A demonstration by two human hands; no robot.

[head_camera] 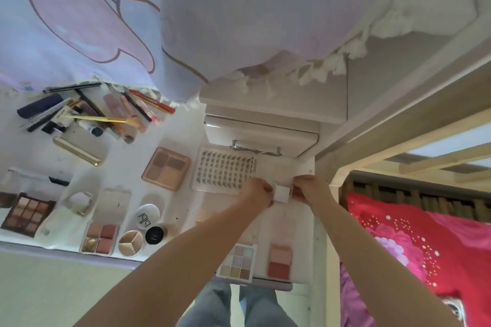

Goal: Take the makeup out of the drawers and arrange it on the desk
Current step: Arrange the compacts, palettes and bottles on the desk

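Both hands meet over the desk (127, 164), just below the lash tray (223, 170), w/ one small white cube (281, 192) pinched between them. Left hand (259, 191) has fingers curled onto the cube's left side; right hand (308, 190) has fingers curled onto its right side. Both forearms reach up from the frame's bottom edge, converging at the cube, wrists roughly level. Whether the cube rests on the desk or is lifted can't be told.

Counts, placed relative to the lash tray:
- 1 lash tray, rows of lashes, lying flat.
- 1 four-pan palette (166, 168) just left of it.
- 1 gold tube (77, 151) further left.
- 1 heap of pencils, brushes & tubes (95, 111), upper left; exact number unclear, they overlap.
- 1 nine-pan brown palette (28, 214) far lower left.
- 1 pink quad (101, 239) lower left.
- 1 round three-part pot (130, 243) beside the quad.
- 1 black jar (154, 235) & 1 white puff (147, 216) next to the pot.
- 1 pastel nine-pan palette (237, 261) well below the tray.
- 1 two-pan blush (280, 261) just right of the pastel one.
- 1 drawer unit (265, 127) w/ handle, directly above the tray
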